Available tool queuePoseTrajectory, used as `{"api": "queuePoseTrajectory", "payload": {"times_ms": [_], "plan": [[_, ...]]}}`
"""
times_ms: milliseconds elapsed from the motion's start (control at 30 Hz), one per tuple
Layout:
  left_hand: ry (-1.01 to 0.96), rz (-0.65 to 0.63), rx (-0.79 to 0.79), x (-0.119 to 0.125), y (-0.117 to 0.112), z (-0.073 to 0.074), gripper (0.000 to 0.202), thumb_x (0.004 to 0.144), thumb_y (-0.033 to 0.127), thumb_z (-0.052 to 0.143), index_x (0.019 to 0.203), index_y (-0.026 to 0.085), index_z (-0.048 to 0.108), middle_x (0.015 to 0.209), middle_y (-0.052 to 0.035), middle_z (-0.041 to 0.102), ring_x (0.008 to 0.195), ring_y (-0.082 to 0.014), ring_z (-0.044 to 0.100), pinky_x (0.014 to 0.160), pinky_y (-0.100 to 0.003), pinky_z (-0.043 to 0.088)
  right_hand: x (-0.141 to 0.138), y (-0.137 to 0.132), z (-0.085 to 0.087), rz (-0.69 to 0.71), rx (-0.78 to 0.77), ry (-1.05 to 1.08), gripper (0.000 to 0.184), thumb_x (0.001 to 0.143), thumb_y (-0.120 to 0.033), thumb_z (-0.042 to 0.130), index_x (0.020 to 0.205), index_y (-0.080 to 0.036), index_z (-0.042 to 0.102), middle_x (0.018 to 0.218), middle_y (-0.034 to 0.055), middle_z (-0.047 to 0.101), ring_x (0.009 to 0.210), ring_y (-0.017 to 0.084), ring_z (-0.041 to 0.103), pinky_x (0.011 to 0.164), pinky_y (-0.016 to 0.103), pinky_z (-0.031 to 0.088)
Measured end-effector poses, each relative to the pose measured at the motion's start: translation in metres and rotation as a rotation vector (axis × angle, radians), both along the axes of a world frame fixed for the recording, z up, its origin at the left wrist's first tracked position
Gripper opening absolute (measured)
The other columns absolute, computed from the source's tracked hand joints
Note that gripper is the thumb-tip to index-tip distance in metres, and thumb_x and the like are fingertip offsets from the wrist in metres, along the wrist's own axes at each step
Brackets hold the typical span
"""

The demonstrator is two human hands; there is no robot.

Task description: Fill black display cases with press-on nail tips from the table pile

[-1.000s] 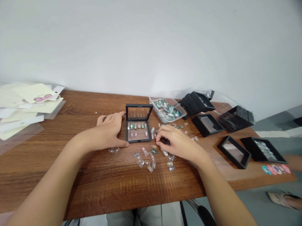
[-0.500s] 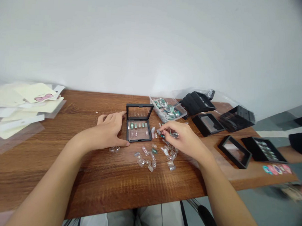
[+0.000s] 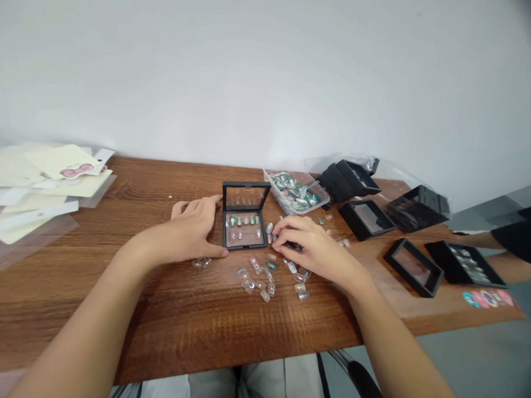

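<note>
Black-framed display case [image 3: 244, 247] stands open near the middle of the worktop [image 3: 112, 286], closer to the far edge than the near one, its clear lid upright. Two rows of green and pink press-on nails [image 3: 244, 228] sit inside it. The left hand [image 3: 182, 230] lies against the case's left side with its fingers [image 3: 201, 207] spread, the thumb at the near corner, gripping nothing; placed this way, it appears to steady the case. The right hand [image 3: 311, 251] is just to the case's right, arched low over the loose pieces, its fingers [image 3: 286, 228] curled down around a dark item [image 3: 294, 246]. Whether they have hold of it cannot be told. Small clear packets [image 3: 266, 284] lie scattered toward the near edge, probably within easy reach of both hands, and a few more [image 3: 200, 263] sit by the left wrist. Just beyond the right hand, a clear plastic tub [image 3: 295, 192] holds a heap of green and silver nails. Toward the right end stand more black cases [image 3: 365, 220], one [image 3: 465, 263] with pale contents, and colourful nail cards [image 3: 487, 299] lie near the right edge. Cream packaging cards [image 3: 41, 183] pile at the left end. A co-worker's arm [image 3: 512, 239] reaches in past the far right corner.
</note>
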State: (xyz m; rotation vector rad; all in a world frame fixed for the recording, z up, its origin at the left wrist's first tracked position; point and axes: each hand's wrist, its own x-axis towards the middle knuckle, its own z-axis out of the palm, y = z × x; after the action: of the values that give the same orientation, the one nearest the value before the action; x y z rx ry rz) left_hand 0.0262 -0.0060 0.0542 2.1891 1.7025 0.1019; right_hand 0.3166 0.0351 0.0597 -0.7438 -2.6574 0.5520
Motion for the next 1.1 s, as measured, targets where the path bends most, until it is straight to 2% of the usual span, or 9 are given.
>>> {"api": "queuePoseTrajectory", "payload": {"times_ms": [233, 400, 600, 900, 1000, 1100], "plan": [[-0.007, -0.006, 0.008, 0.000, 0.000, 0.001, 0.098, 0.074, 0.067, 0.060, 0.149, 0.017, 0.020, 0.154, -0.0190, 0.034, 0.145, -0.0349, 0.026, 0.118, -0.054, 0.013, 0.003, 0.002, 0.002, -0.035, -0.050, -0.066, 0.010, 0.090, -0.015, 0.062, 0.084, -0.021, 0.067, 0.085, 0.0014, 0.067, 0.082, 0.017, 0.062, 0.078, 0.030, 0.046], [-0.002, -0.003, -0.003, 0.001, 0.000, 0.001, 0.101, 0.074, 0.068, 0.060, 0.150, 0.015, 0.020, 0.155, -0.0190, 0.034, 0.146, -0.0353, 0.026, 0.118, -0.054, 0.013, 0.003, 0.002, 0.000, -0.029, -0.054, -0.116, 0.007, 0.087, -0.014, 0.065, 0.084, -0.020, 0.066, 0.082, 0.0006, 0.067, 0.080, 0.017, 0.061, 0.076, 0.029, 0.043], [-0.015, -0.002, 0.003, 0.001, 0.001, 0.000, 0.100, 0.073, 0.067, 0.061, 0.149, 0.015, 0.021, 0.154, -0.0181, 0.035, 0.145, -0.0361, 0.027, 0.118, -0.054, 0.013, 0.004, 0.000, 0.005, -0.017, -0.053, -0.131, 0.007, 0.083, -0.015, 0.067, 0.086, -0.021, 0.066, 0.079, -0.0005, 0.064, 0.079, 0.017, 0.058, 0.078, 0.030, 0.041], [-0.008, -0.007, 0.007, 0.000, 0.000, 0.001, 0.101, 0.073, 0.067, 0.060, 0.150, 0.015, 0.020, 0.154, -0.0184, 0.034, 0.145, -0.0369, 0.027, 0.118, -0.055, 0.014, -0.005, -0.006, 0.004, 0.051, -0.062, -0.116, 0.012, 0.088, -0.022, 0.066, 0.099, -0.021, 0.067, 0.082, 0.0007, 0.063, 0.080, 0.017, 0.058, 0.079, 0.030, 0.043], [-0.004, -0.005, 0.004, 0.000, 0.000, 0.001, 0.101, 0.074, 0.068, 0.060, 0.150, 0.014, 0.020, 0.154, -0.0187, 0.034, 0.145, -0.0369, 0.027, 0.118, -0.055, 0.014, 0.000, -0.003, 0.009, -0.036, -0.061, -0.079, 0.009, 0.090, -0.022, 0.062, 0.097, -0.021, 0.067, 0.080, 0.0009, 0.064, 0.080, 0.017, 0.059, 0.077, 0.029, 0.043], [0.005, -0.003, 0.001, 0.000, 0.000, 0.000, 0.100, 0.074, 0.067, 0.059, 0.149, 0.013, 0.021, 0.154, -0.0191, 0.034, 0.145, -0.0366, 0.026, 0.118, -0.054, 0.014, 0.013, 0.002, 0.016, -0.164, -0.131, -0.056, 0.010, 0.093, -0.023, 0.057, 0.095, -0.021, 0.067, 0.084, 0.0014, 0.067, 0.077, 0.016, 0.061, 0.072, 0.027, 0.043]]}}
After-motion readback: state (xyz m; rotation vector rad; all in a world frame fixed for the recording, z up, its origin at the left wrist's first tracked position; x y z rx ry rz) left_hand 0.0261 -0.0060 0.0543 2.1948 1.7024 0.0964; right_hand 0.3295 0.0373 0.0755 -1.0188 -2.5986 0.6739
